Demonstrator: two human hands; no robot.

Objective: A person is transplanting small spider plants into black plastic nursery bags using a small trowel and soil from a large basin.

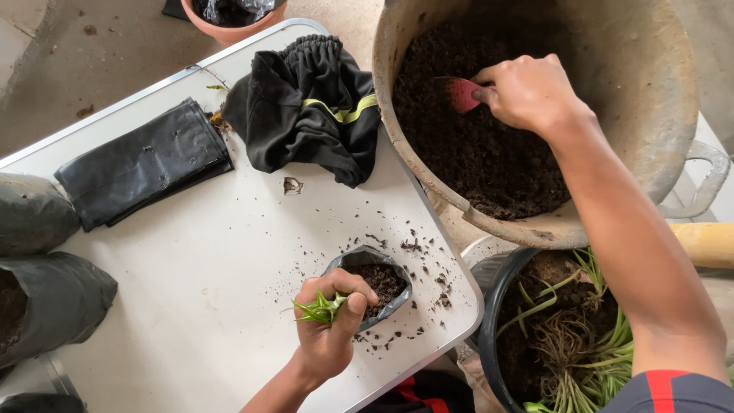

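**Seedling in one fist, scoop in the other**

Your left hand (329, 325) is curled shut around a small green seedling (319, 309), its thin leaves poking out to the left of your fingers. That fist sits at the near rim of a small black grow bag (386, 294) partly filled with soil, standing on the white table (191, 306); loose crumbs of soil lie scattered around it. Your right hand (527, 92) is well apart, reaching up into the large worn tub (650, 115) of dark soil, fingers closed on a red scoop (459, 93) whose blade rests on the soil. Flat black bags (141, 164) and a dark cloth (310, 107) lie farther back on the table. A black pot of rooted plants (566, 336) stands below your right forearm.
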